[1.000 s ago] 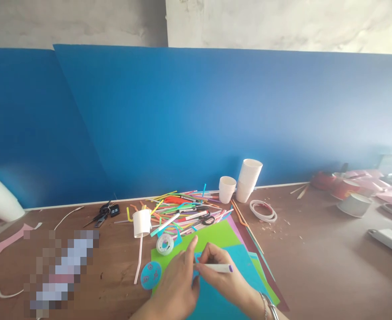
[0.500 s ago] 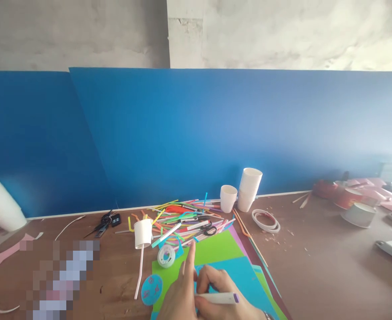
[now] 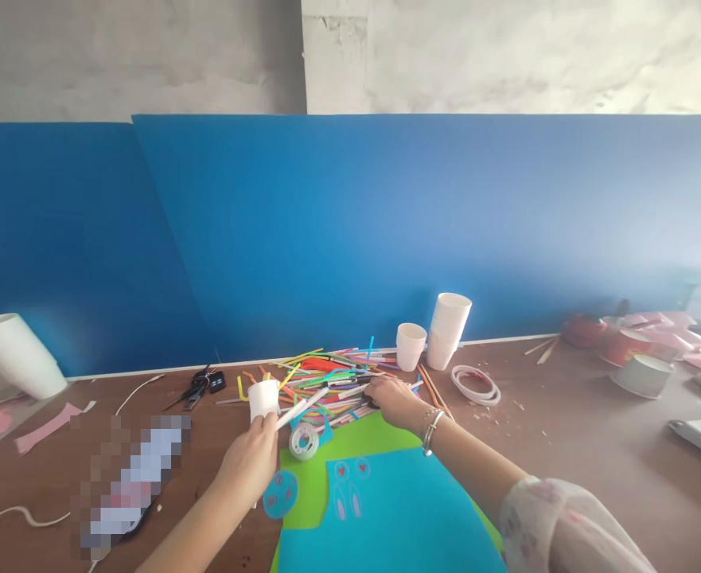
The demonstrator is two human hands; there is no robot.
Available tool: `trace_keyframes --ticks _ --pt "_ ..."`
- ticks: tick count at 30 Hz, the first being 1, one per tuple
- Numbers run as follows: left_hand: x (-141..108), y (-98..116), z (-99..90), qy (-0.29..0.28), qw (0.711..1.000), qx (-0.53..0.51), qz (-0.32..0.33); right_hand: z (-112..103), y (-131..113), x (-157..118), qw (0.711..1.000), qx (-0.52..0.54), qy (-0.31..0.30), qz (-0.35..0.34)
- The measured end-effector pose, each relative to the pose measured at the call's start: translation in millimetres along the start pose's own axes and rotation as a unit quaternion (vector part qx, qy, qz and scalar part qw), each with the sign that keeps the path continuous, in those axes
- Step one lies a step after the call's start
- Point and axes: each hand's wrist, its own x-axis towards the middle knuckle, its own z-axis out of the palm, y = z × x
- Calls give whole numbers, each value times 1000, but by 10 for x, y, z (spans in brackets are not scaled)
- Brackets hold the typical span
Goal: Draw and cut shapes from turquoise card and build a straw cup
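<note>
My left hand point(image 3: 258, 454) is closed around a white marker point(image 3: 291, 414), beside a white paper cup point(image 3: 263, 395) with yellow bent straws on it. At the pile of coloured straws point(image 3: 326, 374), my right hand point(image 3: 395, 400) has its fingers curled down over black-handled scissors, which it mostly hides. Below the hands lies a blue paper sheet point(image 3: 410, 509) with drawn circles, hearts and long ovals. It overlaps a green sheet point(image 3: 305, 509). A round blue cutout point(image 3: 281, 494) with pink drawings and a tape roll point(image 3: 304, 441) are near my left hand.
White cups point(image 3: 449, 330) stand stacked by a single cup point(image 3: 410, 347) at the blue partition point(image 3: 338, 239). A coiled white cable point(image 3: 475, 385) lies to the right. Keys point(image 3: 198, 386) and a pixelated item point(image 3: 141, 477) are at left. Pink paper point(image 3: 672, 330) sits far right.
My hands have moved apart and forward from over the paper. The marker has passed from my right hand to my left. My right hand has reached the scissors, uncovering the drawings.
</note>
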Motion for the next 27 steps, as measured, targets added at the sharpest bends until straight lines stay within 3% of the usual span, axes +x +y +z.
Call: trace_keyframes --ticks 4,9,14,17,19,21,23,27 --pt "-29 76 91 6 999 45 -7 -35 -25 70 997 -67 -22 -44" --pt "-51 160 159 59 995 80 2 -132 62 15 990 -101 -30 -92" --pt "10 204 97 119 989 85 34 -190 224 -182 993 -97 -9 -69" --pt "30 398 2 129 989 48 56 -185 317 -260 997 -75 7 -35" --pt "35 598 -29 93 985 -37 139 -179 361 -282 998 -50 22 -14" --pt "54 795 -13 -1 966 -158 204 -177 390 -298 999 -17 42 8" --pt "98 941 35 -98 948 -224 205 -174 411 -326 997 18 67 34" --pt "219 1042 113 -149 937 -260 181 -153 453 -424 985 96 119 75"
